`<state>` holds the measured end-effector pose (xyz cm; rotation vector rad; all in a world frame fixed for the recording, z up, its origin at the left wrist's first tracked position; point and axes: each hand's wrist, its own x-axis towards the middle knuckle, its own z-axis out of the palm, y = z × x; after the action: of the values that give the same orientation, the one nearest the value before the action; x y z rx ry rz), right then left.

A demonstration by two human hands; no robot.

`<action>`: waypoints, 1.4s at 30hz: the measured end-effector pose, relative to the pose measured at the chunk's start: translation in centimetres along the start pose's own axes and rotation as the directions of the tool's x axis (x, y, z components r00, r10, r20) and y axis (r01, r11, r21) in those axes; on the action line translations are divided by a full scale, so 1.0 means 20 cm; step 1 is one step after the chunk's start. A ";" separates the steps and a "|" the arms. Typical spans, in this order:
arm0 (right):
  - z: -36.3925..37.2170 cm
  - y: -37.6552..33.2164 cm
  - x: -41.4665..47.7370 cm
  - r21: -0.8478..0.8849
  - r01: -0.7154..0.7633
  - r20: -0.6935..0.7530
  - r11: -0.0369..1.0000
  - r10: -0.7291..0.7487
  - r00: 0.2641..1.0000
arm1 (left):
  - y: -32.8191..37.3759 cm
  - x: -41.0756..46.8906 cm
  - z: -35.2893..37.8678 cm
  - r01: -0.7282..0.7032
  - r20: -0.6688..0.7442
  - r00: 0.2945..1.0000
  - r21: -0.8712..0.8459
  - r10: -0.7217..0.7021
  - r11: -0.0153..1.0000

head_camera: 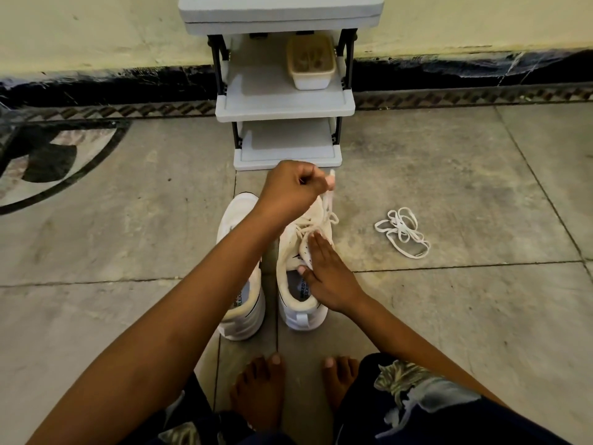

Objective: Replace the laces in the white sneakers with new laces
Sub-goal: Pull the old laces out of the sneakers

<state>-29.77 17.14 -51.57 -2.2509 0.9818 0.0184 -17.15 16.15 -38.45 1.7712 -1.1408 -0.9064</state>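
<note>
Tiled floor [449,316]: left hand [293,187] pinches lace [330,200] above sneaker [290,252], right hand [327,277] flat on it

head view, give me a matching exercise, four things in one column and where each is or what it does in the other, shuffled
1 left hand
2 right hand
3 loose lace bundle
4 plastic container

a on the middle shelf of the rack
b flat on the laced sneaker
c gripping a lace end, raised
d lying on the floor

Pairs: 1-c, 2-b, 3-d, 4-a
</note>
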 end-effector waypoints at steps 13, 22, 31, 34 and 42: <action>-0.04 0.04 -0.01 0.066 0.027 0.024 0.997 -0.029 0.999 | -0.39 -0.14 -0.01 0.025 0.147 0.977 0.648 -0.157 0.761; -0.19 0.00 0.01 -0.169 0.014 -0.384 0.986 -0.079 0.920 | -0.46 -0.17 0.00 -0.026 0.060 0.998 0.721 -0.025 0.692; -0.23 -0.12 0.16 -0.104 -0.116 -0.146 0.988 0.100 0.984 | -0.48 -0.16 0.05 -0.040 0.073 0.997 0.739 -0.020 0.673; -0.24 -0.18 0.19 0.664 -0.225 -0.030 0.713 0.327 0.945 | -0.47 -0.15 0.06 -0.051 0.089 0.996 0.739 -0.022 0.672; -0.25 -0.05 0.12 -0.326 -0.086 -0.119 0.941 0.049 0.992 | -0.50 -0.14 0.04 -0.080 0.118 0.993 0.727 -0.009 0.682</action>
<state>-28.60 13.17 -47.79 -2.5442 1.1886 0.0985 -15.38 21.15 -47.40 2.3337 -1.7820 -0.5408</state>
